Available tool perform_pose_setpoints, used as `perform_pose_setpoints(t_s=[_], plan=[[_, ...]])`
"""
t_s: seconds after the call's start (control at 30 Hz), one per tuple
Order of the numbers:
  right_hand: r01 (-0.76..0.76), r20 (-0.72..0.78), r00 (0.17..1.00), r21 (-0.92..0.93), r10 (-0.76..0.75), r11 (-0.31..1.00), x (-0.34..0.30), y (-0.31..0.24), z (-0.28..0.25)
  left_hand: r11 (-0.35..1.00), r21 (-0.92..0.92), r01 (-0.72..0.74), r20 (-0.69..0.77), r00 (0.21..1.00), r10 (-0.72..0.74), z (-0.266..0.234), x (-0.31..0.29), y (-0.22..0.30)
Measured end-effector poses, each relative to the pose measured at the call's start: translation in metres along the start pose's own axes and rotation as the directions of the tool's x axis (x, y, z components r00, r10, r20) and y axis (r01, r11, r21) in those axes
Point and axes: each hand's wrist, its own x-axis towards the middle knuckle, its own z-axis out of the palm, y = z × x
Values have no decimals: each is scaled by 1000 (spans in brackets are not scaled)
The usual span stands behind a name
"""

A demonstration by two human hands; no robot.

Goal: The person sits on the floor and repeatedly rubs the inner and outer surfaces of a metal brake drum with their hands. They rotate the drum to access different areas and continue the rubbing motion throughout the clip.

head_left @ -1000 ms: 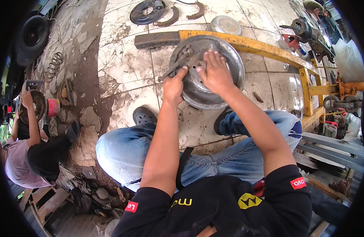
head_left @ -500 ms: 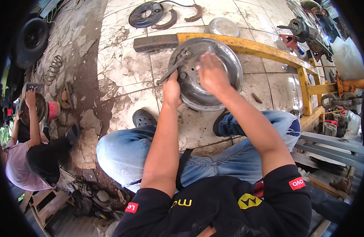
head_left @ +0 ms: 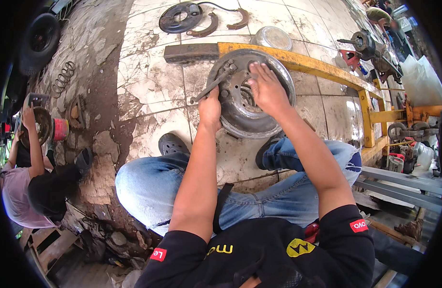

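A round grey metal drum (head_left: 252, 126), dished like a brake drum or wheel rim, lies at my feet against a yellow metal frame. My left hand (head_left: 210, 111) is at its left edge, closed around the handle of a bent wrench (head_left: 212, 89). The wrench slants up to the right, its head by a bolt on the drum's face. My right hand (head_left: 269, 91) is over the right part of the drum, fingers stretched out and nothing visible in it. The palm side is hidden, so I cannot tell whether it touches the metal.
The yellow frame (head_left: 307, 64) runs behind the drum and down the right. Farther off lie a black backing plate (head_left: 180, 18), curved brake shoes (head_left: 204, 26) and a silver round part (head_left: 273, 37). At left sit a coil spring (head_left: 63, 79) and another person (head_left: 26, 192) holding a round part.
My right hand, blurred before, has shifted slightly right and its fingers have straightened. More of the drum's centre hole shows. My left hand keeps its hold on the wrench.
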Motion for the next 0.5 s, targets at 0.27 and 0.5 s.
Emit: perform_pose_setpoints(t_s=[0.27,0.5], plan=[[18,173,985,-185,14,983,12,-18,19,1000,-8,20,-23,1000,-20,-8,8,-4],[98,203,977,-176,-61,980,12,-14,18,997,59,-43,-45,998,45,-6,7,-5]])
